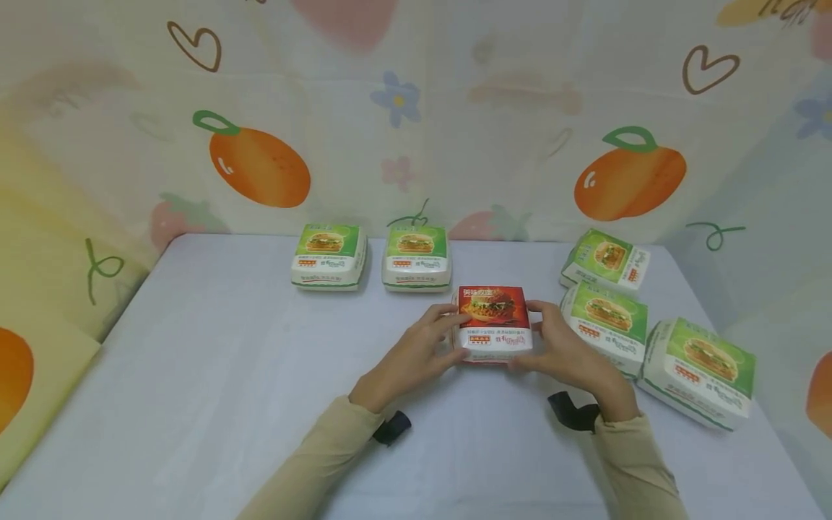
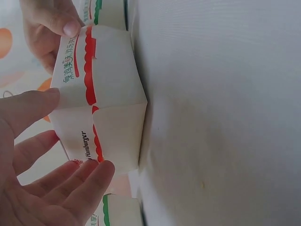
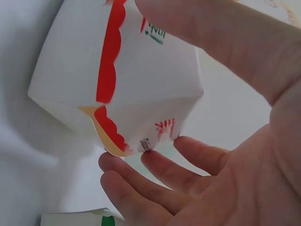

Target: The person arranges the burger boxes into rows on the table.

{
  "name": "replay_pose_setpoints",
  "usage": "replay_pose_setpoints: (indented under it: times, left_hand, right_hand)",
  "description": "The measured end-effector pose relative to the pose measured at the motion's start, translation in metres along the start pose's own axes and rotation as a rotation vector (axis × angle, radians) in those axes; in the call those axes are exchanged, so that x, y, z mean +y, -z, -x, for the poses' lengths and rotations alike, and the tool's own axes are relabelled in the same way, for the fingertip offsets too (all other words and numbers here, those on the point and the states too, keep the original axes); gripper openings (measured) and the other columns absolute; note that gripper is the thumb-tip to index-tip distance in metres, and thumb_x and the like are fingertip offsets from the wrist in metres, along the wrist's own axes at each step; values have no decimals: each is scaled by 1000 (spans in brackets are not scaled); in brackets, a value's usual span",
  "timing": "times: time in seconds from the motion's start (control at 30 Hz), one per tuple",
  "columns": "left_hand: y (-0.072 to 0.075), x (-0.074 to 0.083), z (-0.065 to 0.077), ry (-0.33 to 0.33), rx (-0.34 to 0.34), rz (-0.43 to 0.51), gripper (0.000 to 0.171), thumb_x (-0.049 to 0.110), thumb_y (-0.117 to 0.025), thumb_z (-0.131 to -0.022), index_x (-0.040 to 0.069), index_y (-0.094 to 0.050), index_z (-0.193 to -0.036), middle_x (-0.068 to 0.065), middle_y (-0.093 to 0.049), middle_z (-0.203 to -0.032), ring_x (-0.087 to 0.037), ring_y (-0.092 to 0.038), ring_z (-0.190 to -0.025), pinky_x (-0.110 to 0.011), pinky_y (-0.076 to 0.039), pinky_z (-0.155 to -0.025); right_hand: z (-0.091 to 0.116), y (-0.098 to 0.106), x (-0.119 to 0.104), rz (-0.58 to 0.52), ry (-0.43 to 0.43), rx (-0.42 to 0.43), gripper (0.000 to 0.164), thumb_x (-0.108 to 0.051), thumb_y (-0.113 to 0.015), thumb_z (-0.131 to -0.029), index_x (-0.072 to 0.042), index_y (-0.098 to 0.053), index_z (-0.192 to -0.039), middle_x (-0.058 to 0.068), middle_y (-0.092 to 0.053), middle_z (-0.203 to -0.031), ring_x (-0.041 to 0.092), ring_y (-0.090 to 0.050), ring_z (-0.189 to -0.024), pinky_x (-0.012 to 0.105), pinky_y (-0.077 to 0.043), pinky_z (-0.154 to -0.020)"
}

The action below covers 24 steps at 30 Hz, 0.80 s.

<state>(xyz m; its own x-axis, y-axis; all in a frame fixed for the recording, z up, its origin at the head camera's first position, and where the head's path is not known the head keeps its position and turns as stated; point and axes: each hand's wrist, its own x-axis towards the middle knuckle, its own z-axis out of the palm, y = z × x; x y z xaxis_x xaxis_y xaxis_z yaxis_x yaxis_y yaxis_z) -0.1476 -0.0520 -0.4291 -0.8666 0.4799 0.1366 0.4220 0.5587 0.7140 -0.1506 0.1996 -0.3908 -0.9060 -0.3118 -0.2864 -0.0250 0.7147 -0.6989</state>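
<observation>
A burger box (image 1: pixel 492 328) with a red lid panel and a burger picture sits on the white table, between both hands. From the left side the left hand (image 1: pixel 425 339) holds it, thumb at the near corner and fingertips along the side. The right hand (image 1: pixel 562 347) grips the opposite side, its thumb on the front face and fingers round the far edge. In the left wrist view the box (image 2: pixel 113 70) shows a scalloped red band and its base rests on the cloth. The right wrist view shows fingertips (image 3: pixel 153 157) touching the box's side wall, where a flap edge stands slightly out.
Two green burger boxes (image 1: pixel 328 256) (image 1: pixel 416 258) stand apart at the table's back edge. Right of the right hand, three more green boxes (image 1: pixel 604 261) (image 1: pixel 606 325) (image 1: pixel 698 372) form a slanted row. A fruit-print cloth (image 1: pixel 455 144) hangs behind the table.
</observation>
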Motion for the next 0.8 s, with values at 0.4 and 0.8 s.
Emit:
replay_pose_setpoints:
  times: [0.4,0.8]
  left_hand:
    - [-11,-2,-14,-5,57,65,52,17,-72,-91,9,-56,-139,-12,-49,-144,-23,-62,-115,-34,-56,-97]
    - [-19,-3,-25,-4,101,58,54,16,-72,-92,9,-53,-141,-12,-49,-145,-26,-55,-127,-40,-52,-103]
  right_hand:
    - [-5,0,7,42,28,82,100,-23,-80,-82,4,-14,-153,29,-24,-150,47,-38,-131,61,-43,-106]
    - [-10,4,14,50,14,120,96,-25,-75,-87,2,-13,-155,29,-26,-151,48,-37,-135,63,-39,-109]
